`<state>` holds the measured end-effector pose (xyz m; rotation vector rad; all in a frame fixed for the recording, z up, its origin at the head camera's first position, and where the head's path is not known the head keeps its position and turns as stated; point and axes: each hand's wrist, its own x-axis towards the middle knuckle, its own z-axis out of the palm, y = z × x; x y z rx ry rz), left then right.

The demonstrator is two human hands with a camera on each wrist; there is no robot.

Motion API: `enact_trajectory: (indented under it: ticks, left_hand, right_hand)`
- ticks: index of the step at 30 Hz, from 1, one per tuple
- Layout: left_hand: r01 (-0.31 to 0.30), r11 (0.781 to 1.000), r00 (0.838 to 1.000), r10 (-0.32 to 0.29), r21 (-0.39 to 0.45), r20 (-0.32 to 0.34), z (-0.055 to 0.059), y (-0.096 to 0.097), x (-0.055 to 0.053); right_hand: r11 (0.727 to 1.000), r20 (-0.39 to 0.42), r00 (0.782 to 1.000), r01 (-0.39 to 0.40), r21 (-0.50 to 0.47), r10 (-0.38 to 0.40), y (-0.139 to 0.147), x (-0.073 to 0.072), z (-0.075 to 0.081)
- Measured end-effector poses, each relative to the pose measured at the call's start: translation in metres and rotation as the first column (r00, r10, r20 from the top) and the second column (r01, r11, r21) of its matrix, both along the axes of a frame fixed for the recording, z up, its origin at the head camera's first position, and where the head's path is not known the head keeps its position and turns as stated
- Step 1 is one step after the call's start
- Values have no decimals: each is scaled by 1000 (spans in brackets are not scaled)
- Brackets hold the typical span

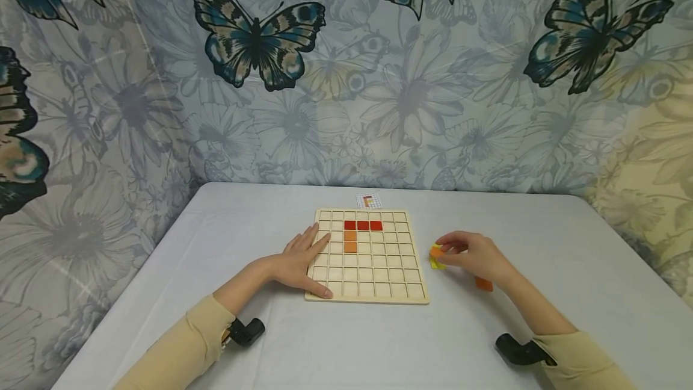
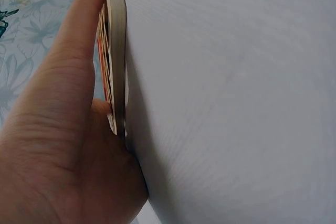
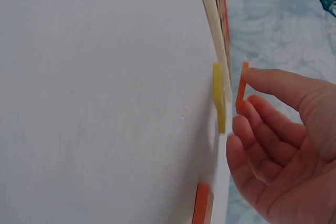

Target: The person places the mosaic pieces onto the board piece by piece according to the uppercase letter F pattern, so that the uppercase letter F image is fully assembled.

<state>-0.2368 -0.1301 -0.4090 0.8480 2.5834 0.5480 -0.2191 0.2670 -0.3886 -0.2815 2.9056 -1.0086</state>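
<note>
My left hand (image 1: 298, 265) lies with spread fingers over the left edge of a wooden grid board (image 1: 381, 274), its thumb along the near left corner. A row of red square tiles (image 1: 363, 225) sits in the upper part of the grid, and orange tiles (image 1: 351, 242) run down below its left end. Just right of the board, my right hand (image 1: 479, 256) pinches a thin orange tile (image 3: 242, 85) between thumb and fingertip. Yellow tiles (image 3: 218, 95) lie on the table below those fingers. Under the right wrist is another orange piece (image 1: 484, 284).
A small card (image 1: 369, 201) printed with a coloured grid pattern lies just beyond the board's far edge. The white-covered table (image 1: 260, 209) meets butterfly-patterned wall fabric (image 1: 411, 137) at the back and left. Black wrist-mounted devices (image 1: 246, 333) sit at both sleeves.
</note>
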Motion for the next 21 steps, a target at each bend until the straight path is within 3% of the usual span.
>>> enact_trajectory:
  ticks: [8, 21]
  left_hand:
    - [-3, 1000, 1000, 3, 2, 3, 0, 0, -1]
    - [2, 1000, 1000, -2, 3, -2, -1, 1, 0]
  right_hand:
    - [994, 18, 998, -66, -85, 68, -28, 0, 1]
    - [982, 9, 991, -131, -133, 134, -61, -5, -1]
